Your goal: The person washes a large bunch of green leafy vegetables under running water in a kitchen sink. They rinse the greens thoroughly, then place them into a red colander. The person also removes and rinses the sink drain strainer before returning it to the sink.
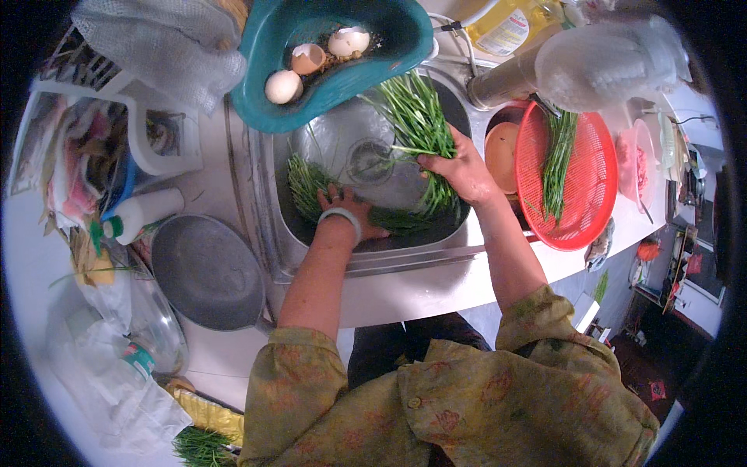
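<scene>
My right hand [467, 169] grips a bunch of long green leafy stalks [417, 117] over the right side of the metal sink [268, 192]. Lower in the basin, my left hand [350, 216] is spread among more green stalks [306, 184] at the sink's near left; whether its fingers hold any is hidden. The sink drain [371, 160] shows between the hands. To the right, another bundle of green stalks [560, 169] lies in a red plastic mesh basket [595, 187].
A teal basin [257, 105] with eggshells overhangs the sink's far edge. A dark pan [207, 271] and white bottle [149, 213] stand left. The plastic-covered faucet [508, 76] rises at the far right, near a yellow liquid bottle [502, 26]. A pink bowl [642, 163] is beyond the basket.
</scene>
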Tool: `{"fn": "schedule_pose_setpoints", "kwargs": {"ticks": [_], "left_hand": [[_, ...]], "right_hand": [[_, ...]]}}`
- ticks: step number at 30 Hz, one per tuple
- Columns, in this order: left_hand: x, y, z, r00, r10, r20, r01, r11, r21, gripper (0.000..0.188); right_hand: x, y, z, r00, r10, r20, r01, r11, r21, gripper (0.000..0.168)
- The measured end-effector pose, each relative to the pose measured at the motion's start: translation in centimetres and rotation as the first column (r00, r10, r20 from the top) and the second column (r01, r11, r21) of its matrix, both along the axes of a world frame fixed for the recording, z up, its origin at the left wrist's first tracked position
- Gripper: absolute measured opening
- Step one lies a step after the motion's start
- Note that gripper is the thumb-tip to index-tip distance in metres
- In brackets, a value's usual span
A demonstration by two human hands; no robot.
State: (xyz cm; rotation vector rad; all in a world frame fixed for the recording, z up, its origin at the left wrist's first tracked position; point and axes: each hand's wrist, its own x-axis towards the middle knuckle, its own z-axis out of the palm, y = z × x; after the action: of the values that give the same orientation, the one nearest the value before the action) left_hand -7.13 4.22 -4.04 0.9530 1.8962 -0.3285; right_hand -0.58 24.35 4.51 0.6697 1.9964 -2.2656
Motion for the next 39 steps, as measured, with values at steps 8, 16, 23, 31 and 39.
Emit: {"fn": "schedule_pose_setpoints", "kwargs": {"ticks": [8,16,23,31,39], "left_hand": [[0.4,0.5,-0.1,1.0,0.019,0.005,-0.019,1.0,-0.013,0.088],[0.3,0.5,0.3,1.0,0.015,0.009,-0.015,0.999,-0.04,0.083],[0.3,0.6,0.4,1.0,-0.002,-0.014,0.001,0.998,-0.055,0.084],[0.2,0.7,-0.4,0.999,-0.045,-0.013,0.044,0.996,-0.075,0.087],[0.2,1.4,0.4,0.998,-0.065,-0.008,0.064,0.991,-0.116,0.087]], "right_hand": [[1.1,-0.5,-3.1,0.981,0.162,-0.104,-0.089,0.861,0.501,0.034],[1.5,-1.3,-2.1,0.993,0.077,-0.085,-0.056,0.973,0.223,0.037],[2.0,-1.6,-0.6,0.999,0.007,-0.054,-0.004,0.999,0.054,0.042],[3.3,-1.9,-1.7,0.981,0.043,-0.189,0.045,0.899,0.435,0.04],[5.6,-0.3,1.7,0.964,0.008,-0.267,0.111,0.898,0.427,0.044]]}}
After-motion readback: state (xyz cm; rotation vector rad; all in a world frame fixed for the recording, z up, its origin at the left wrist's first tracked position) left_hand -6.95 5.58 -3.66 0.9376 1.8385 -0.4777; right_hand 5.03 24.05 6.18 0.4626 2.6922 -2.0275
